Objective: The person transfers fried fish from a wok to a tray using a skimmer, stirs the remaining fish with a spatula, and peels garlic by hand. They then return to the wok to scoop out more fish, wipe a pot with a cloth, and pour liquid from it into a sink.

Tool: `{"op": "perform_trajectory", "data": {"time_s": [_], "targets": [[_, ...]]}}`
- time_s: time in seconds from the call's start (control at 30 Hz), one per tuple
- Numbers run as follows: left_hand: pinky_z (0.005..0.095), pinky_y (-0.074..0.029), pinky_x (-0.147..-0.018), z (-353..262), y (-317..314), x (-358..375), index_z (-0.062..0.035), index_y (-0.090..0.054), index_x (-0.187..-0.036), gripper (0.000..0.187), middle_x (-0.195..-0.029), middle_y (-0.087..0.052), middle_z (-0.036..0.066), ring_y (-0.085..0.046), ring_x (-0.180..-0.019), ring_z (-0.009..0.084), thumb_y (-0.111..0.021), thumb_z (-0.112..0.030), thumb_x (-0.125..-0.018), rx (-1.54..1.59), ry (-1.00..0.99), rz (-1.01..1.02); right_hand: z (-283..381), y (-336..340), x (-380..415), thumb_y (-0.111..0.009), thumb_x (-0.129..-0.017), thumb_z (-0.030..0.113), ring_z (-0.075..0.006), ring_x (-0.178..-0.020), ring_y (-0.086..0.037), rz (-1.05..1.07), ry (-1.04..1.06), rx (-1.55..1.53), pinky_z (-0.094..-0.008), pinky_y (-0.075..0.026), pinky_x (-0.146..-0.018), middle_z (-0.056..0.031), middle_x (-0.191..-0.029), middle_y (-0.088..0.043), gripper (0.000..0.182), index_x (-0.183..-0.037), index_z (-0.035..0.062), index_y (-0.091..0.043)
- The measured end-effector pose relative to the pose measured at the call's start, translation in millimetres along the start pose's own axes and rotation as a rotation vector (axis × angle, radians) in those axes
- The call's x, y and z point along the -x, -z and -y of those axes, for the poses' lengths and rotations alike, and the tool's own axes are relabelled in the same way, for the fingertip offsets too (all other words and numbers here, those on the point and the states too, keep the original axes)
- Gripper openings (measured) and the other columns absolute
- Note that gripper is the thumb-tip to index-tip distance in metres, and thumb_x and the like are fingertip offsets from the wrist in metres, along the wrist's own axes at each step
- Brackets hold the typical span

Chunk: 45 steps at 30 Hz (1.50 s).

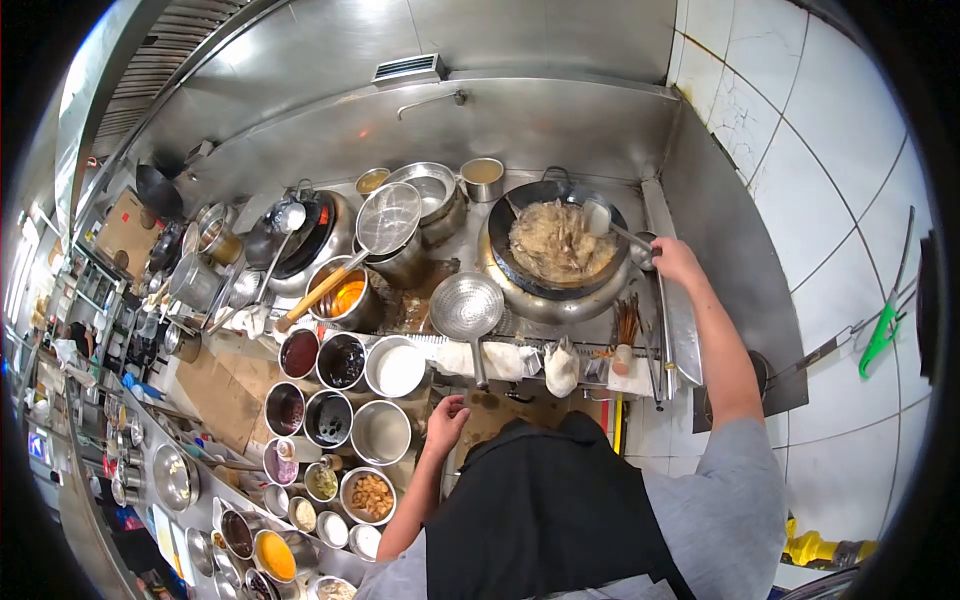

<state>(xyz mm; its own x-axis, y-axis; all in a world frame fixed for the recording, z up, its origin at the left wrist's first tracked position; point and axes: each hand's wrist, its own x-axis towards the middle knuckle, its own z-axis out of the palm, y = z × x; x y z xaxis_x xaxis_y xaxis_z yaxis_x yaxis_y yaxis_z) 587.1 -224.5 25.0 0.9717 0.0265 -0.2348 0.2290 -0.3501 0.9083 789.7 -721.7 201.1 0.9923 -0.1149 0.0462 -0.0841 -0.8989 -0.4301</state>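
Observation:
My right hand [677, 262] is closed round the handle of a ladle [597, 218], whose bowl rests in the wok [508, 262]. Pale brown, foaming food [560, 243] fills the middle of that wok; what lies under the foam is hidden. In front of my apron, my left hand [446, 424] hangs with its fingers curled in and nothing visible in them. Nearest to it are a perforated skimmer [467, 306], lying with its handle toward me, and a steel pot [381, 433] among the seasoning pots.
A second wok [290, 235] sits on the left burner. A wooden-handled mesh strainer [388, 218] lies across pots. White cloths [561, 370], a bundle of thin sticks [626, 322] and metal tools line the stove's front right. A tiled wall [800, 200] closes the right side.

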Motion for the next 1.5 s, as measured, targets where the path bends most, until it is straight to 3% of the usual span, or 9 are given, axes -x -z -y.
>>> {"op": "perform_trajectory", "data": {"time_s": [0.3,0.37,0.4,0.57,0.73,1.03,1.3,1.33,1.5], "targets": [[0.0304,-0.050,-0.078,27.4,7.7,8.1,-0.0013,-0.055,-0.116,0.039,-0.097,-0.066,0.013,-0.064,-0.089,0.0193,-0.064,-0.015,-0.080,0.046,0.013,0.021,21.7,19.8,-28.8,-0.061,-0.071,0.005,-0.0339,-0.077,-0.066,0.150,0.086,0.483,-0.0413,-0.051,-0.062,-0.0213,-0.082,-0.066,0.013,-0.082,-0.0008,-0.064],[0.0303,-0.050,-0.078,33.4,10.2,10.5,-0.0013,-0.055,-0.116,0.039,-0.097,-0.066,0.013,-0.064,-0.088,0.0192,-0.064,-0.015,-0.080,0.048,0.022,0.009,26.3,31.3,-29.4,-0.062,-0.073,0.005,-0.0229,-0.057,-0.065,0.476,-0.146,-0.013,-0.0353,-0.046,-0.044,-0.0172,-0.071,-0.064,0.004,-0.073,0.0010,-0.063],[0.0302,-0.050,-0.077,35.5,11.5,11.7,-0.0012,-0.055,-0.116,0.039,-0.097,-0.066,0.013,-0.064,-0.088,0.0192,-0.064,-0.015,-0.081,0.052,0.028,-0.005,20.1,29.4,-30.2,-0.061,-0.076,0.006,-0.0107,-0.043,-0.054,0.516,-0.212,-0.194,-0.0262,-0.033,-0.033,-0.0127,-0.065,-0.061,0.003,-0.073,0.0044,-0.061],[0.0276,-0.050,-0.072,40.2,13.8,24.1,-0.0022,-0.056,-0.115,0.037,-0.093,-0.066,0.010,-0.063,-0.082,0.0149,-0.064,-0.016,-0.081,0.088,0.028,-0.064,-22.8,-31.0,-21.1,-0.059,-0.084,0.008,-0.0033,-0.040,-0.032,0.666,-0.533,-0.882,-0.0194,-0.021,-0.032,-0.0131,-0.072,-0.061,0.005,-0.088,0.0069,-0.057],[0.0278,-0.050,-0.068,49.2,8.7,23.3,-0.0029,-0.056,-0.115,0.038,-0.092,-0.066,0.010,-0.063,-0.078,0.0147,-0.065,-0.016,-0.081,0.089,0.079,-0.045,-11.0,-165.1,15.6,-0.059,-0.084,0.005,-0.0059,-0.047,-0.040,0.424,-0.523,-1.309,-0.0181,-0.027,-0.035,-0.0044,-0.069,-0.054,0.019,-0.103,0.0057,-0.053],[0.0304,-0.050,-0.075,43.3,7.0,15.3,-0.0033,-0.056,-0.115,0.039,-0.095,-0.066,0.013,-0.063,-0.084,0.0196,-0.064,-0.020,-0.080,0.035,0.062,-0.019,-1.9,-118.5,56.2,-0.060,-0.082,0.004,-0.0054,-0.045,-0.042,0.272,-0.390,-1.173,-0.0198,-0.026,-0.035,-0.0026,-0.065,-0.053,0.044,-0.124,-0.0010,-0.048],[0.0309,-0.050,-0.076,36.4,0.8,16.4,-0.0021,-0.055,-0.118,0.042,-0.100,-0.066,0.014,-0.063,-0.088,0.0201,-0.064,-0.019,-0.080,-0.019,0.080,0.054,-8.4,-63.0,50.6,-0.062,-0.079,0.006,-0.0063,-0.047,-0.045,0.214,-0.208,-0.679,-0.0226,-0.032,-0.038,-0.0035,-0.069,-0.056,0.038,-0.116,0.0003,-0.055],[0.0312,-0.050,-0.078,37.1,0.1,13.9,-0.0024,-0.055,-0.118,0.042,-0.101,-0.066,0.015,-0.064,-0.089,0.0210,-0.064,-0.018,-0.080,-0.010,0.078,0.060,-17.0,-64.7,45.2,-0.063,-0.076,0.006,-0.0095,-0.059,-0.055,0.204,-0.143,-0.623,-0.0252,-0.042,-0.048,-0.0074,-0.078,-0.062,0.039,-0.113,-0.0020,-0.057],[0.0314,-0.050,-0.079,25.1,-5.4,8.9,-0.0022,-0.055,-0.118,0.042,-0.101,-0.066,0.014,-0.064,-0.090,0.0212,-0.063,-0.019,-0.081,-0.030,0.060,0.073,-18.0,-54.2,31.4,-0.065,-0.073,0.006,-0.0228,-0.084,-0.063,0.011,0.057,-0.181,-0.0340,-0.049,-0.073,-0.0145,-0.098,-0.065,0.037,-0.109,0.0001,-0.061]]}}
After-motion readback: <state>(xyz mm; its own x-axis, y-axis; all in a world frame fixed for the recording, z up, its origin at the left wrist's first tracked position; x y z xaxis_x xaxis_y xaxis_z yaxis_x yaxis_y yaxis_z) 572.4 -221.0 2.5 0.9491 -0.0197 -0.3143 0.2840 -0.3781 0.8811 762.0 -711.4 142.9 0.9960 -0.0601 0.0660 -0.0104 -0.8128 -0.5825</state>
